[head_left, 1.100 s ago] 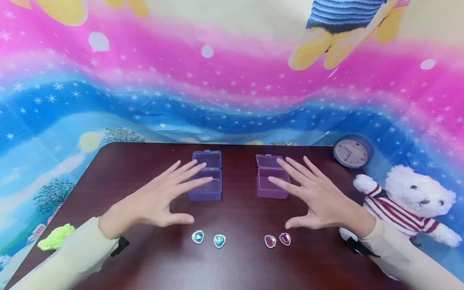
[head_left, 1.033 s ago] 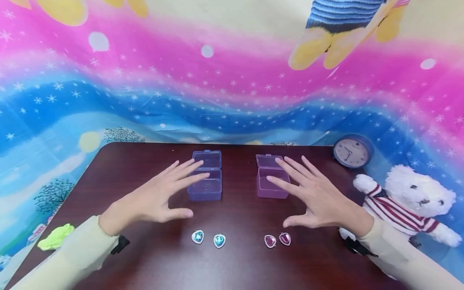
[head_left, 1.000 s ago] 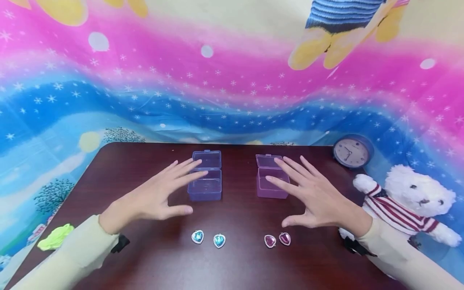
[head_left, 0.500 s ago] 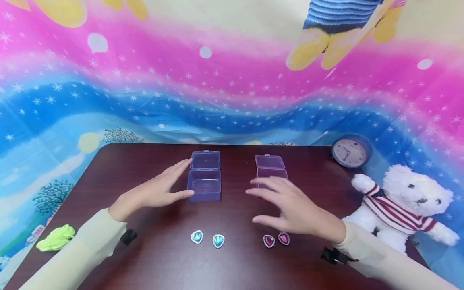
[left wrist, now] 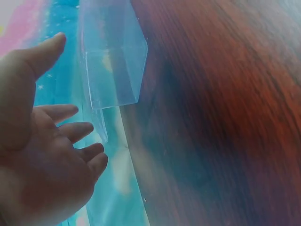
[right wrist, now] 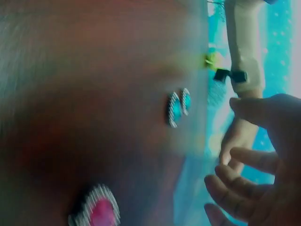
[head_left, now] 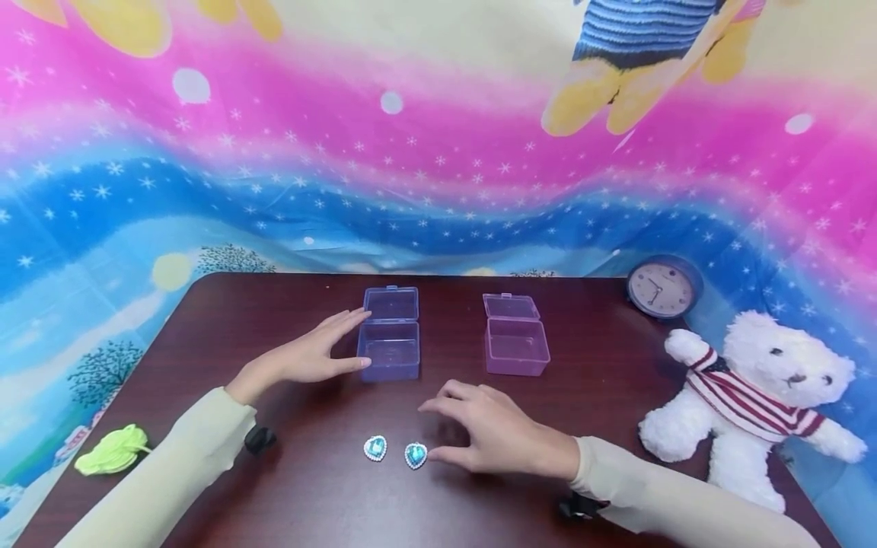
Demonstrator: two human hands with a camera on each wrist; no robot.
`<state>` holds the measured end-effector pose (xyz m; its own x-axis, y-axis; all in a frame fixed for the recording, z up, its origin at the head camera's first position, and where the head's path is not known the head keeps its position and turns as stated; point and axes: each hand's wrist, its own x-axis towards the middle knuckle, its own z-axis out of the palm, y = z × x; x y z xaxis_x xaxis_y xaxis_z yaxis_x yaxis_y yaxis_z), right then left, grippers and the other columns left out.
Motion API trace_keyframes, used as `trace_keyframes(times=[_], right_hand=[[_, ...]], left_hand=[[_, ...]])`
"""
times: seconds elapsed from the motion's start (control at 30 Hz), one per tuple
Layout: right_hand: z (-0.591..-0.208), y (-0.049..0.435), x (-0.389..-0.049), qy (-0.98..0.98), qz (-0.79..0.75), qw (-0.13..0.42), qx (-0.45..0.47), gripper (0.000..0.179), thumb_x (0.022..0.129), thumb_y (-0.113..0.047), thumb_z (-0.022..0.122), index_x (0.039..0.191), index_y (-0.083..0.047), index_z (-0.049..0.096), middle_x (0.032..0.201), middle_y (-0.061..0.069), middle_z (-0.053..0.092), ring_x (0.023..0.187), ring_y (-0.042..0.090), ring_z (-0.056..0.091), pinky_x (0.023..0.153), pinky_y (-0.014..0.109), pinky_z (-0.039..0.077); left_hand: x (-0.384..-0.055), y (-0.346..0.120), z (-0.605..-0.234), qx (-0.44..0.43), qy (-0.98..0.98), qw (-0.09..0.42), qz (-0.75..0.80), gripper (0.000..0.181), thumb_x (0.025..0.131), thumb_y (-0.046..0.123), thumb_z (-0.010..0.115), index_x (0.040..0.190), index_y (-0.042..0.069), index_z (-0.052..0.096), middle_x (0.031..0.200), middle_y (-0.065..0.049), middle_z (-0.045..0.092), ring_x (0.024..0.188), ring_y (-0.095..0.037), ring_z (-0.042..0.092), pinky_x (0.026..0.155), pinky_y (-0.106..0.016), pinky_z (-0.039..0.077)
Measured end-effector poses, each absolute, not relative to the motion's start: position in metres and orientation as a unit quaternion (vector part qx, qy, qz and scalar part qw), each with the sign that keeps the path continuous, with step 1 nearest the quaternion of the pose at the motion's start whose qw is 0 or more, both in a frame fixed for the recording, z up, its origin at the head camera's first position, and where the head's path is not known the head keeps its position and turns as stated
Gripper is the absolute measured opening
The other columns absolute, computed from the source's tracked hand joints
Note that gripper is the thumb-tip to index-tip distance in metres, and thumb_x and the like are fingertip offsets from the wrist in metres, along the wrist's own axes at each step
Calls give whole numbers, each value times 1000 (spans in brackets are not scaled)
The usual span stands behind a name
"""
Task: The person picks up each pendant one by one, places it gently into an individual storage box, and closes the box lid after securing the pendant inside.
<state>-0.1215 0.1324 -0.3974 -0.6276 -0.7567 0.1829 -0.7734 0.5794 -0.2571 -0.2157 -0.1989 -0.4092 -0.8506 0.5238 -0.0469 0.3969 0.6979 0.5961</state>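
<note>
My left hand [head_left: 308, 361] reaches to the left side of a clear blue box [head_left: 390, 373], its fingers extended and holding nothing. That box stands with its lid folded back; in the left wrist view a gap shows between the fingers and the box [left wrist: 115, 70]. My right hand [head_left: 496, 430] hovers over the table with fingers loosely bent and nothing between them. Close to its thumb lies a blue heart-shaped gem [head_left: 416, 455] with a pearly rim, and a matching blue gem [head_left: 374, 448] sits to its left. A pink heart gem [right wrist: 101, 212] shows in the right wrist view; the right hand hides the pink gems from the head view.
A clear pink box [head_left: 517, 365], lid folded back, stands right of the blue one. A round clock [head_left: 661, 288] and a white teddy bear [head_left: 754, 411] are at the right. Yellow-green yarn-like bundle [head_left: 115, 450] lies at the left edge of the dark table [head_left: 308, 487].
My right hand has moved left and nearer, from over the pink box toward the blue gems, covering the pink ones. The left hand has lowered to the blue box's side.
</note>
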Motion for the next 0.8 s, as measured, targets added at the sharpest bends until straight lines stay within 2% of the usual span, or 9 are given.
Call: trace_keyframes(times=[0.2, 0.33, 0.53, 0.8], right_hand=[[-419, 116, -114, -894, 130, 19, 428, 59, 82, -62, 79, 127, -25, 70, 94, -10, 60, 70, -3, 43, 61, 15, 33], [-431, 110, -110, -907, 93, 29, 411, 66, 78, -66, 79, 128, -24, 70, 95, -10, 59, 73, 2, 50, 59, 17, 36], [-439, 103, -107, -913, 72, 20, 401, 53, 82, -58, 80, 124, -26, 71, 96, -9, 60, 84, 6, 60, 64, 20, 42], [-437, 98, -110, -911, 68, 19, 406, 31, 85, -49, 81, 104, -26, 74, 87, -10, 56, 72, 3, 54, 57, 19, 38]], left_hand=[[-216, -198, -413, 253, 919, 113, 282, 90, 96, 48, 69, 163, 9, 25, 169, -24, 23, 156, -49, 17, 122, -71, 20], [-215, -197, -415, 249, 918, 128, 281, 89, 96, 51, 67, 163, 10, 25, 169, -23, 20, 155, -48, 18, 121, -73, 22], [-215, -196, -415, 241, 917, 144, 283, 89, 96, 52, 67, 163, 10, 25, 170, -22, 18, 155, -48, 18, 120, -73, 24], [-215, -198, -414, 244, 915, 146, 285, 89, 96, 51, 67, 163, 11, 26, 170, -21, 19, 155, -48, 18, 120, -73, 24]])
